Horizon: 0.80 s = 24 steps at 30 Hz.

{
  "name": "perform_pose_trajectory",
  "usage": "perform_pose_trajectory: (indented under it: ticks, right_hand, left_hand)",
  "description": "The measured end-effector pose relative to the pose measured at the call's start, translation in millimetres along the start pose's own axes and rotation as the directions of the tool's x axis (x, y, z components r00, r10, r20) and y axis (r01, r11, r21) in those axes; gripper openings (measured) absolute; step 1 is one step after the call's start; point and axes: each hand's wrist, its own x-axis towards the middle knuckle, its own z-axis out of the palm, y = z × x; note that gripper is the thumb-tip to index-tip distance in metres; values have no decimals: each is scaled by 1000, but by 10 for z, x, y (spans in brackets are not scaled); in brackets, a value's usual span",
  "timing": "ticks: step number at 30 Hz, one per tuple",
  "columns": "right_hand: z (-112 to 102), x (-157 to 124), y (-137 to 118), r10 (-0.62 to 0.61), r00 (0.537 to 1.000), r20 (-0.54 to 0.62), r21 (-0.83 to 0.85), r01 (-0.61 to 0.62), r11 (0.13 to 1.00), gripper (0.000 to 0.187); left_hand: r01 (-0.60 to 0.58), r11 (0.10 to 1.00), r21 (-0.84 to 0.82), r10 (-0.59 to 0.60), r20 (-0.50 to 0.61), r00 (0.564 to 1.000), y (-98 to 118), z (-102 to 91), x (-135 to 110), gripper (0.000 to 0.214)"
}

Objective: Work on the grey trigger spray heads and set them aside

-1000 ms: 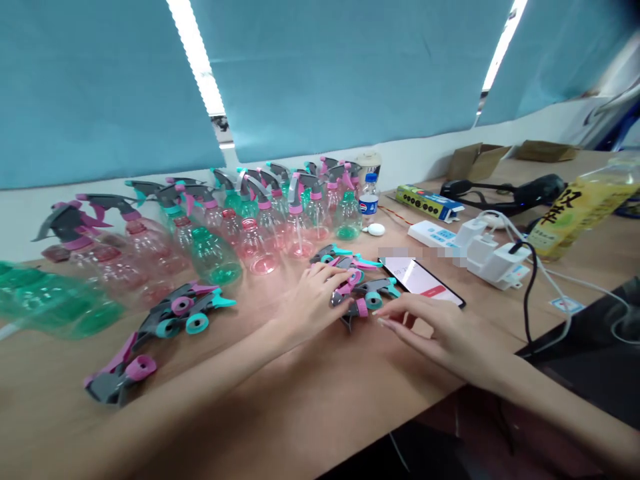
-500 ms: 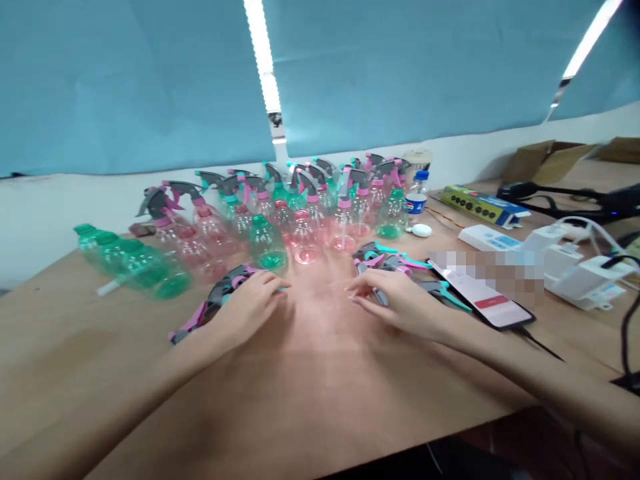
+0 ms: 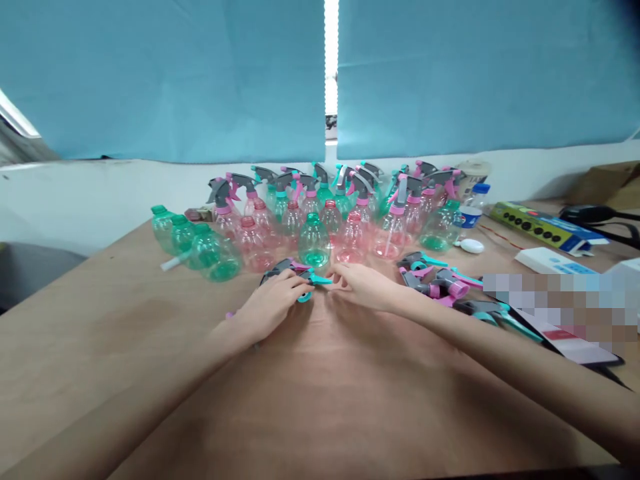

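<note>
My left hand [image 3: 274,301] rests on the table with its fingers curled over a grey and turquoise trigger spray head [image 3: 319,279], whose lever points right. More grey and pink spray heads [image 3: 286,267] lie just behind that hand, partly covered by it. My right hand [image 3: 361,287] is close by, its fingertips pinched together near the lever's tip; whether something is between them I cannot make out. Directly beyond the hands stand an uncapped green bottle [image 3: 314,243] and an uncapped pink bottle [image 3: 353,240].
Several bottles fitted with spray heads [image 3: 363,190] stand behind. Green bottles [image 3: 216,253] are at the left. At the right are loose spray heads [image 3: 435,280], a phone [image 3: 575,340], a white power strip [image 3: 553,260], a green-yellow box [image 3: 543,227] and a blue-capped bottle [image 3: 473,210].
The view has turned to the right-hand side's opposite, so the bottles appear further right. My right hand has come leftward to my left hand, and its fingers have closed into a pinch.
</note>
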Motion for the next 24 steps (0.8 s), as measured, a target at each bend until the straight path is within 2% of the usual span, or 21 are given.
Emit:
perform_pose_trajectory:
  ticks: [3, 5, 8, 10, 13, 15, 16, 19, 24]
  right_hand:
    - [-6, -30, 35, 7, 1000, 8, 31, -7, 1000, 23]
    - [-10, -78, 49, 5, 1000, 6, 51, -5, 999, 25]
    - [-16, -182, 68, 9, 1000, -20, 79, -7, 997, 27]
    - [-18, -279, 81, 3, 998, -65, 111, 4, 994, 23]
    - [-24, -458, 93, 16, 981, -192, 148, 12, 989, 12]
    - [-39, -578, 92, 34, 959, -282, 142, 7, 990, 14]
    - [-51, -632, 88, 33, 952, -305, 133, 8, 991, 15]
    - [-90, -753, 69, 0, 951, -310, 121, 39, 992, 15]
    - [-60, -828, 59, -17, 960, -278, 45, 31, 998, 20]
  left_hand:
    - [-9, 1000, 14, 9, -8, 1000, -18, 40, 46, 42]
    - [27, 1000, -9, -27, -10, 1000, -2, 40, 68, 40]
    - [110, 972, -205, -111, 11, 994, 122, 49, 94, 29]
    - [189, 889, -418, -205, 6, 979, 266, 100, 110, 25]
    - [286, 662, -692, -416, -22, 909, 507, 242, 148, 24]
    - [296, 534, -792, -501, -15, 865, 641, 336, 196, 27]
    - [295, 506, -811, -518, -13, 855, 694, 370, 228, 28]
    - [283, 535, -796, -523, -49, 851, 795, 411, 338, 26]
    - [237, 568, -788, -498, -99, 862, 841, 395, 447, 25]
